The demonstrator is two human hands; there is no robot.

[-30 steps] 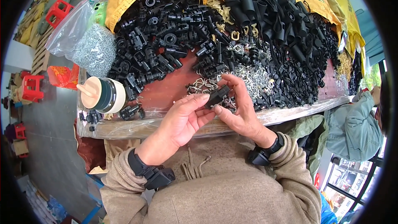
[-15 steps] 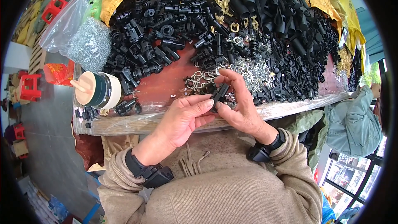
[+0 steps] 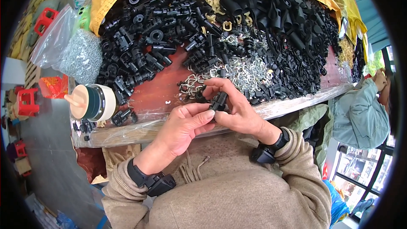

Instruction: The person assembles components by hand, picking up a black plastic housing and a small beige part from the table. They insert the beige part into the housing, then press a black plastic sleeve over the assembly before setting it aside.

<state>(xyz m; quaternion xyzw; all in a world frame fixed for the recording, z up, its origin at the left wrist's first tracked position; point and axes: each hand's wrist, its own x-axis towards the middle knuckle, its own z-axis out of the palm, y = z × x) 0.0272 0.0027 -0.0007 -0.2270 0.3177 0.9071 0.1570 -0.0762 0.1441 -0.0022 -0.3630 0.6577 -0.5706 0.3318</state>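
Both hands meet over the near edge of the table around a small black plastic cylindrical part (image 3: 219,100). My left hand (image 3: 183,125) pinches its lower end between thumb and fingers. From the other side my right hand (image 3: 238,109) grips it with the thumb below and the fingers curled above. Some of the part is covered by the fingers. Just beyond the hands lie bent silvery metal clips (image 3: 237,73) in a loose pile. A heap of black cylindrical fittings (image 3: 140,48) spreads to the far left of them.
Black tubes (image 3: 263,2) and small black pieces (image 3: 292,74) are heaped at the right. At the left stand a lidded jar (image 3: 91,101) and a bag of small metal parts (image 3: 82,55). Plastic film wraps the table edge (image 3: 123,135). Another person's sleeve (image 3: 360,114) shows at far right.
The view has shifted slightly, so the table contents sit further left. Both hands still hold the black part, which now tilts a little differently; the right fingers have curled closer around it.
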